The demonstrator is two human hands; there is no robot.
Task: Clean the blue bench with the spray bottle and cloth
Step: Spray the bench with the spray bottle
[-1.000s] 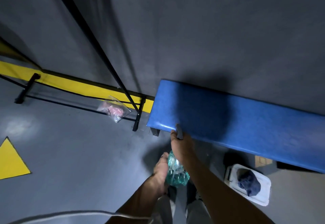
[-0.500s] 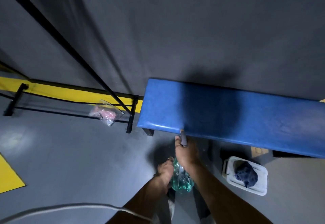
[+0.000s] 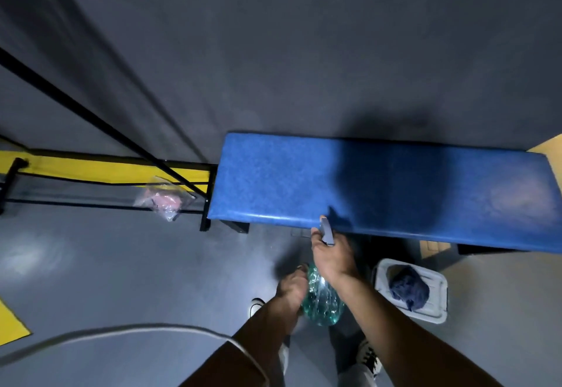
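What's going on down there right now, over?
Both hands on clear green spray bottle: left hand at body, right hand at trigger. Nozzle at long blue padded bench. Dark cloth unused in white tub.

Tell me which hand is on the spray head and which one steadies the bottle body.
The right hand grips the grey spray head by the blue bench edge. The left hand sits lower, wrapped around the clear green spray bottle body.

Both your hands are closed on the spray bottle [image 3: 323, 301]
Your right hand [image 3: 333, 257] wraps its grey head, forearm reaching forward; your left hand [image 3: 291, 289] cups the green body from the left
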